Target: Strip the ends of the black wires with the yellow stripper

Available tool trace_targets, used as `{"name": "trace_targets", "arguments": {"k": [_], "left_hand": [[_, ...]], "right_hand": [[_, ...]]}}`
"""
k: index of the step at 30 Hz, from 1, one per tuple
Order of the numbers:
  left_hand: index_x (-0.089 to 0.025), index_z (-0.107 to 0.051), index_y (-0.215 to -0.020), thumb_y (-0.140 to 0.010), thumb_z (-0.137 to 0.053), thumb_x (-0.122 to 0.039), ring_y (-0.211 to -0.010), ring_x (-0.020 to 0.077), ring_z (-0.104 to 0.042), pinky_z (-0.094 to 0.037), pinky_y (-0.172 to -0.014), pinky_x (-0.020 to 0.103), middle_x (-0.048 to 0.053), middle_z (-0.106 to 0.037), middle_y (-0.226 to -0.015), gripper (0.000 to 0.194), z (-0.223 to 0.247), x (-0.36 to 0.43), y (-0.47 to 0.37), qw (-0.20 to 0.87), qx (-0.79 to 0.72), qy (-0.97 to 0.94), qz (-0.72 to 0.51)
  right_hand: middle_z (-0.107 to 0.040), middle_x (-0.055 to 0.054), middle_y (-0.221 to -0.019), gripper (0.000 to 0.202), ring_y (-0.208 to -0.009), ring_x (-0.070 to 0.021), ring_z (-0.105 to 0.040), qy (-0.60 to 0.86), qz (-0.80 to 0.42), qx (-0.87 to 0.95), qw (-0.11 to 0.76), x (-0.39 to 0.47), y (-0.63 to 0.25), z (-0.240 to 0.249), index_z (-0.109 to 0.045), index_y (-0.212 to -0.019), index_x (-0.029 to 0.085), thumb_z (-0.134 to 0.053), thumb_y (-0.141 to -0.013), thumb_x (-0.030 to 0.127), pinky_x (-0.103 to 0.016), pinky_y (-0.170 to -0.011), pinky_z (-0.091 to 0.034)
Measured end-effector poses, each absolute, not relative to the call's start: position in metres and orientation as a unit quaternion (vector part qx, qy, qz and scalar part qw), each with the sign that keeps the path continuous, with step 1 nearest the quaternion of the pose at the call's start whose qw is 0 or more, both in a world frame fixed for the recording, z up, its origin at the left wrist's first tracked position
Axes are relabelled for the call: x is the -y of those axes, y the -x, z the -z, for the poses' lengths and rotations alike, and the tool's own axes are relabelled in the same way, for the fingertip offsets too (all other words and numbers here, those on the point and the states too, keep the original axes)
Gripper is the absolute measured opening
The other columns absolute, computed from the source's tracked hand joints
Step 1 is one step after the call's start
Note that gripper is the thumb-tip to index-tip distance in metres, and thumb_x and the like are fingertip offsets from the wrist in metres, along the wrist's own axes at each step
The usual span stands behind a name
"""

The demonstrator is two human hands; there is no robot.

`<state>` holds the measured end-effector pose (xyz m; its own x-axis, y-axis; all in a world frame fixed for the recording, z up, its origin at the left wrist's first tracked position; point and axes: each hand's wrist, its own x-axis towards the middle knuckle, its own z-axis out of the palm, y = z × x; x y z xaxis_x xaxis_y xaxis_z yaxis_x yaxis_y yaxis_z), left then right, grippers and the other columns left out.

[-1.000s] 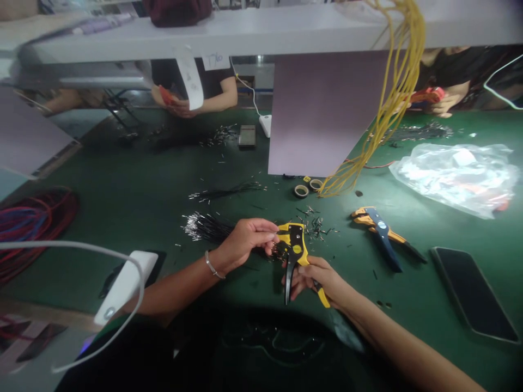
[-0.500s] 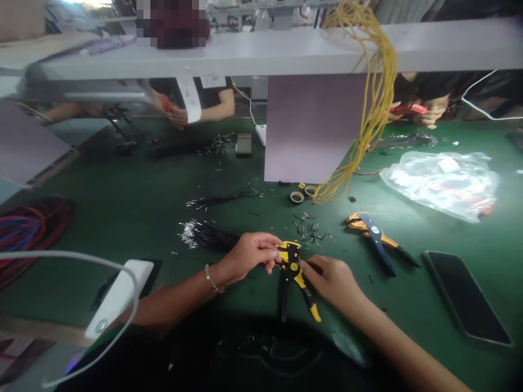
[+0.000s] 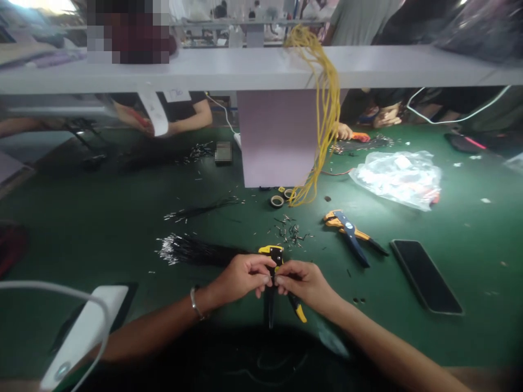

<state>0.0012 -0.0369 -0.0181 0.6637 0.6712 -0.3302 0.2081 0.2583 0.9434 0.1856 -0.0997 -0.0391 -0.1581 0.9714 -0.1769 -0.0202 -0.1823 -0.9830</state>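
Note:
A yellow-and-black wire stripper (image 3: 269, 313) lies on the green table directly in front of me, its handles pointing towards me. Over its middle, my left hand (image 3: 247, 276) is closed in a pinch, fingertips almost meeting those of my right hand (image 3: 304, 280), which pinches as well. Whatever thin thing sits between the fingertips is too small to make out. Left of the stripper is a bundle of black wires (image 3: 196, 250) with bright bared ends, partly behind my left hand. Short black offcuts (image 3: 292, 233) are scattered just beyond the stripper.
An orange-and-blue wire stripper (image 3: 352, 237) and a phone (image 3: 427, 277) lie to the right. Tape rolls (image 3: 277, 201), hanging yellow wires (image 3: 327, 120) and a plastic bag (image 3: 400, 177) are farther back. A white shelf (image 3: 204, 73) spans above; co-workers' hands work behind it.
My right hand has left the stripper's side and come up against my left fingertips, now pinching. The left hand has moved slightly off the stripper's jaws towards me. The whole view has shifted.

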Motion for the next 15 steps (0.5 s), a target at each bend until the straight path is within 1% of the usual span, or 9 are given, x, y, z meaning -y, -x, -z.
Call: {"name": "trace_targets", "arguments": {"k": [4, 9, 11, 13, 15], "left_hand": [[-0.009, -0.064, -0.102, -0.071, -0.062, -0.018, -0.047, 0.0083, -0.056, -0.047, -0.051, 0.022, 0.003, -0.069, -0.07, 0.033, 0.0204, 0.0362, -0.0011, 0.684, -0.372, -0.605, -0.165], [-0.01, -0.066, -0.096, -0.069, -0.061, -0.02, -0.046, 0.0087, -0.054, -0.047, -0.049, 0.022, 0.0, -0.066, -0.063, 0.03, 0.0205, 0.0391, -0.0045, 0.675, -0.377, -0.614, -0.155], [-0.01, -0.066, -0.097, -0.067, -0.06, -0.019, -0.047, 0.0092, -0.054, -0.047, -0.048, 0.022, -0.001, -0.064, -0.061, 0.031, 0.0197, 0.0406, -0.0059, 0.674, -0.385, -0.61, -0.158], [-0.01, -0.066, -0.098, -0.066, -0.059, -0.018, -0.048, 0.0095, -0.054, -0.047, -0.048, 0.022, -0.001, -0.064, -0.062, 0.034, 0.0191, 0.0415, -0.0065, 0.672, -0.393, -0.607, -0.161], [-0.01, -0.066, -0.096, -0.066, -0.057, -0.017, -0.047, 0.0093, -0.054, -0.047, -0.048, 0.022, 0.0, -0.065, -0.063, 0.033, 0.0186, 0.0416, -0.0065, 0.667, -0.399, -0.61, -0.156]], "right_hand": [[-0.063, 0.0, -0.057, 0.029, -0.05, -0.0111, -0.058, 0.482, -0.6, 0.47, 0.432, 0.0992, -0.1837, 0.0414, -0.066, -0.072, 0.015, -0.072, -0.072, 0.044, -0.025, -0.053, -0.05], [-0.062, 0.0, -0.055, 0.017, -0.05, -0.0108, -0.056, 0.508, -0.552, 0.494, 0.439, 0.1015, -0.1823, 0.0394, -0.066, -0.065, 0.015, -0.068, -0.074, 0.03, -0.023, -0.052, -0.046], [-0.062, 0.0, -0.053, 0.015, -0.049, -0.0105, -0.055, 0.519, -0.532, 0.506, 0.437, 0.1022, -0.1823, 0.0387, -0.065, -0.063, 0.016, -0.067, -0.074, 0.026, -0.022, -0.051, -0.044], [-0.061, 0.001, -0.052, 0.015, -0.048, -0.0103, -0.055, 0.519, -0.538, 0.5, 0.436, 0.1024, -0.1822, 0.0388, -0.065, -0.062, 0.016, -0.068, -0.073, 0.026, -0.022, -0.049, -0.044], [-0.061, 0.001, -0.053, 0.017, -0.047, -0.0104, -0.055, 0.512, -0.561, 0.481, 0.438, 0.1022, -0.1819, 0.0397, -0.065, -0.062, 0.016, -0.07, -0.072, 0.029, -0.022, -0.049, -0.046]]}}
